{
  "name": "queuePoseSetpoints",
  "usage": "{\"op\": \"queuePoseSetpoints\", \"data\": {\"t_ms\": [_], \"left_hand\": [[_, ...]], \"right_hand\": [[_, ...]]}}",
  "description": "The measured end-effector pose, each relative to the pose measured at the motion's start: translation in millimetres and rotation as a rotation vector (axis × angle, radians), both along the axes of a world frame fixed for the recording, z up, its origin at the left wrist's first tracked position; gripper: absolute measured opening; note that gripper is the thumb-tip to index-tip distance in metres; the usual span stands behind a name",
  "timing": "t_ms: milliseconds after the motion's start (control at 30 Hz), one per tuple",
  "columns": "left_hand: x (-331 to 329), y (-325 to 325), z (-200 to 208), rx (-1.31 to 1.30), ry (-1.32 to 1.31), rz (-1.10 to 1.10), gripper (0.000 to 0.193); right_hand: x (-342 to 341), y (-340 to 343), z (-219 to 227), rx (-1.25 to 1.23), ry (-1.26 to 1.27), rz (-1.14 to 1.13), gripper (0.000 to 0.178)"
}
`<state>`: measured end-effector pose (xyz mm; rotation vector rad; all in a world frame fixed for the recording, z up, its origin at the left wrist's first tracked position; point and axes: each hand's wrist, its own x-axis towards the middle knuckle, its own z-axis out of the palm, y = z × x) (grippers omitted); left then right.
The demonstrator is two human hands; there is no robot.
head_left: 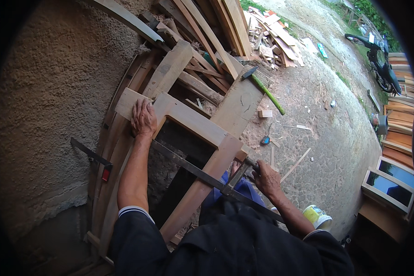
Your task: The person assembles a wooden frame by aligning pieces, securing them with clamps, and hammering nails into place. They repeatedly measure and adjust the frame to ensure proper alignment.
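A wooden frame (pixel 198 120) lies in front of me. The long metal bar of a bar clamp (pixel 188 166) crosses it. My left hand (pixel 143 117) is closed over a wooden block (pixel 126 103) at the frame's far left side; its thumb is mostly hidden. My right hand (pixel 267 178) grips the clamp's screw handle (pixel 251 163) near the frame's right corner. A small wood block (pixel 245 152) sits between the screw end and the frame. The clamp's far jaw is hidden near my left hand.
A green-handled hammer (pixel 267 94) lies on a wide board (pixel 239 106). A blue tape measure (pixel 265 140) and a white bucket (pixel 317 216) are on the ground to the right. Long planks (pixel 108 184) lean along the wall (pixel 46 106). Wood scraps (pixel 278 37) lie far ahead.
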<state>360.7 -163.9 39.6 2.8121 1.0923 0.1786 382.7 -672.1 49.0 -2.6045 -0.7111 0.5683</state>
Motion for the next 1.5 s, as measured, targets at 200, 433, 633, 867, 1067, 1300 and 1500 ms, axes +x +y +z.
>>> {"op": "queuePoseSetpoints", "data": {"t_ms": [200, 433, 633, 867, 1067, 1300, 1500], "left_hand": [[-1.1, 6.0, -6.8, 0.048, -0.029, -0.046, 0.051], [-4.4, -0.8, -4.9, 0.035, -0.017, -0.038, 0.051], [-1.5, -0.6, 5.5, 0.025, -0.032, -0.016, 0.049], [-2.1, -4.0, 3.3, 0.018, -0.022, 0.003, 0.049], [-5.2, -2.1, -3.5, 0.061, -0.026, -0.013, 0.048], [-1.2, -6.0, 9.5, 0.014, 0.032, -0.018, 0.051], [8.5, -33.9, -3.6, 0.084, 0.082, -0.254, 0.058]], "right_hand": [[10.4, 15.9, -3.9, -0.233, 0.135, -0.095, 0.032], [74.9, 7.2, -0.7, -0.155, 1.431, -0.066, 0.015], [33.4, 7.0, 9.9, -0.018, 0.348, 0.072, 0.02], [5.0, 17.7, 9.3, -0.183, 0.142, -0.16, 0.023], [32.3, 17.8, 3.1, -0.237, 0.415, -0.032, 0.029], [76.3, 6.2, 2.5, -0.065, 1.394, -0.01, 0.01], [62.9, -6.1, 0.7, 0.257, 0.837, 0.182, 0.054]]}}
